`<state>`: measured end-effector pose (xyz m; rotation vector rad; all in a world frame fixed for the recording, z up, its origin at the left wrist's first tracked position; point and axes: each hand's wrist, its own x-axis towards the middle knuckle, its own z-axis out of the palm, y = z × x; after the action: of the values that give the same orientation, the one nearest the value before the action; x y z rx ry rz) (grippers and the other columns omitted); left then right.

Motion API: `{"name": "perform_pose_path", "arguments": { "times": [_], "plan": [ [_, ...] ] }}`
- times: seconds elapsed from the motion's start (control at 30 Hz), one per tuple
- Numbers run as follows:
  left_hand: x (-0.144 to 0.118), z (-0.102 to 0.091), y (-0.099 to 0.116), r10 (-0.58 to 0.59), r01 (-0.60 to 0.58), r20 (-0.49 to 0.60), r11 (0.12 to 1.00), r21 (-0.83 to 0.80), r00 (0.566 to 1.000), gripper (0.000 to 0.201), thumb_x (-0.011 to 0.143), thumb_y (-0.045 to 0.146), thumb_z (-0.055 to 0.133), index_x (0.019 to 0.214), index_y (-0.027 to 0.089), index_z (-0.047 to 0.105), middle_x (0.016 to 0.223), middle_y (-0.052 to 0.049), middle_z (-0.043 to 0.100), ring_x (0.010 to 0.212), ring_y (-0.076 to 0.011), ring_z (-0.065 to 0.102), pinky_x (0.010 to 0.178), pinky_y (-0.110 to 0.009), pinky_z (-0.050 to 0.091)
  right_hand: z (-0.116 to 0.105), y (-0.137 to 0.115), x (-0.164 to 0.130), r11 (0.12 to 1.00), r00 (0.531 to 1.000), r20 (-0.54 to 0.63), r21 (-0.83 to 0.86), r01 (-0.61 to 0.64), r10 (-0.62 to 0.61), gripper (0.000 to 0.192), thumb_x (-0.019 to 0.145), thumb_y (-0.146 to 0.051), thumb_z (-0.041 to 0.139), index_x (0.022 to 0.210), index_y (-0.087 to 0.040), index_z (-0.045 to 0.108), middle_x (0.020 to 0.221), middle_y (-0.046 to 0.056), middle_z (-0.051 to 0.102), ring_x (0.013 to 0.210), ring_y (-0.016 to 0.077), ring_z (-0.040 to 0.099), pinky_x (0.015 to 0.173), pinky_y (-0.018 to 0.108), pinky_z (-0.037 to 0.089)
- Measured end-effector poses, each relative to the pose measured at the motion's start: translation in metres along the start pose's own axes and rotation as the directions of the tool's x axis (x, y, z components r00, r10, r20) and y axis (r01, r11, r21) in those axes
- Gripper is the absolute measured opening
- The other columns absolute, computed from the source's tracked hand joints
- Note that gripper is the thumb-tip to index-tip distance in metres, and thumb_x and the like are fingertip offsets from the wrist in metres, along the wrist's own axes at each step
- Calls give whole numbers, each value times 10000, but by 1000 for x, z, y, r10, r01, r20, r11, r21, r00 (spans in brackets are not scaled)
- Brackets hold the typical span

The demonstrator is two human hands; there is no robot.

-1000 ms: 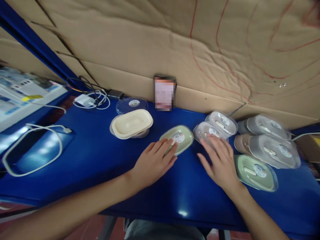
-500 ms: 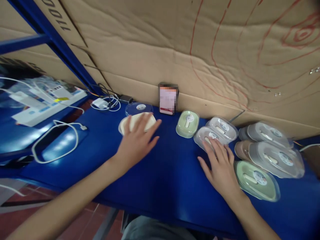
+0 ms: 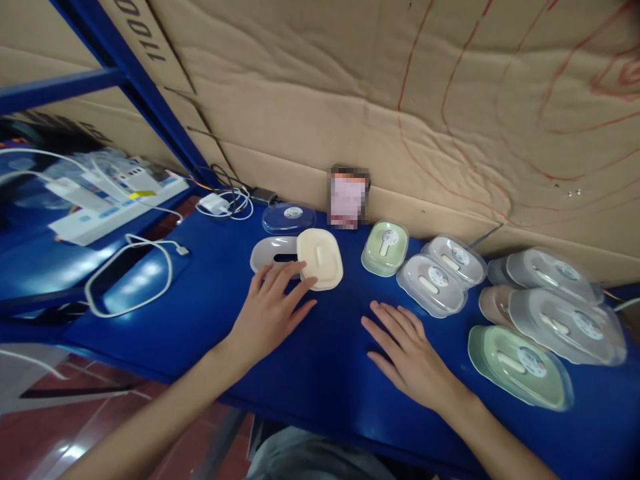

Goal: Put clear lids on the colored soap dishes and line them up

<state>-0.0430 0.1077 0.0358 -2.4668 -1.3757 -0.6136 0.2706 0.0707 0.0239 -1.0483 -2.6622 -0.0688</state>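
My left hand [image 3: 273, 303] is spread, palm down, with its fingertips at a cream rounded-square plastic piece [image 3: 323, 260] that has a raised oval in its middle. Whether the fingertips touch it, I cannot tell. Partly behind those fingers lies a grey oval plastic tray [image 3: 265, 252] with a dark slot. A clear lid with a round sticker [image 3: 280, 219] rests behind the tray. My right hand [image 3: 407, 350] is open over the blue table, fingers stretched out, holding nothing. Closest to it is a grey box with a clear lid [image 3: 433, 287].
A green box [image 3: 385, 248] stands beside more grey lidded boxes [image 3: 455, 259]. Stacked boxes [image 3: 565, 323] and another green box [image 3: 520, 367] are at the right. A phone [image 3: 349, 198] leans on the cardboard. White cables [image 3: 167, 273] and a power strip [image 3: 115, 210] are at left.
The cream piece has shifted right, uncovering the grey tray. My left hand has drawn back slightly towards me. My right hand has moved left, away from the grey boxes. The view has shifted a little.
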Motion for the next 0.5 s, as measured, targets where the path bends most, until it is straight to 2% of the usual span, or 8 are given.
{"name": "perform_pose_path", "arguments": {
  "times": [0.07,0.13,0.2,0.23,0.3,0.37,0.43,0.5],
  "plan": [
    [-3,4,5,82,-81,48,997,-13,995,237,1032,157,614,1249,165,707,1389,-200,680,1263,-354,680,1137,-616,481,3,1,0,1000,1000,15,17,-2,1,565,1076,-284,575,1623,-214,455,1700,130,447,1541,300,464,1224,559,439],
    [-7,4,13,206,-197,103,977,-84,973,249,1020,122,596,1232,174,714,1340,-170,711,1276,-322,680,1205,-604,420,4,2,0,1000,1000,24,26,-10,9,566,1076,-294,576,1623,-209,455,1699,133,449,1543,306,461,1226,566,437],
    [-10,2,18,292,-271,132,950,-158,947,305,1016,133,593,1293,208,698,1370,-141,709,1330,-306,653,1261,-598,350,4,3,0,999,999,36,31,-6,5,541,1083,-296,566,1609,-205,472,1685,129,472,1542,309,462,1229,577,427],
    [-9,-1,17,297,-274,134,947,-167,946,352,1018,139,588,1345,235,677,1423,-131,688,1361,-304,635,1277,-605,319,3,3,0,999,999,44,37,-1,0,520,1088,-296,558,1596,-207,489,1673,126,489,1534,307,473,1229,581,424],
    [-7,-5,3,207,-195,110,975,-110,972,425,1023,152,582,1430,265,629,1524,-141,625,1418,-327,593,1275,-640,294,0,3,0,998,998,55,56,12,-15,474,1093,-289,551,1559,-209,530,1642,127,530,1490,302,526,1201,573,449],
    [-5,-7,-22,43,-43,81,999,-12,996,426,1034,187,585,1456,235,610,1535,-181,608,1417,-368,590,1228,-671,341,-2,2,0,997,999,46,71,15,-18,443,1089,-293,564,1521,-195,566,1591,152,582,1394,305,615,1122,550,513],
    [-4,-5,-44,-52,51,89,999,7,995,351,1048,226,577,1389,192,651,1416,-185,687,1311,-375,663,1124,-624,465,-3,-1,-1,996,1000,20,84,-4,3,437,1080,-315,592,1495,-177,588,1516,182,639,1266,312,695,1020,524,572],
    [-4,-2,-48,-43,48,74,997,-63,996,265,1062,220,561,1286,194,701,1251,-135,763,1155,-326,734,1001,-522,549,-3,-4,-2,991,998,-17,125,-50,52,477,1071,-357,617,1507,-170,574,1452,194,679,1185,316,731,973,518,602]
  ]
}}
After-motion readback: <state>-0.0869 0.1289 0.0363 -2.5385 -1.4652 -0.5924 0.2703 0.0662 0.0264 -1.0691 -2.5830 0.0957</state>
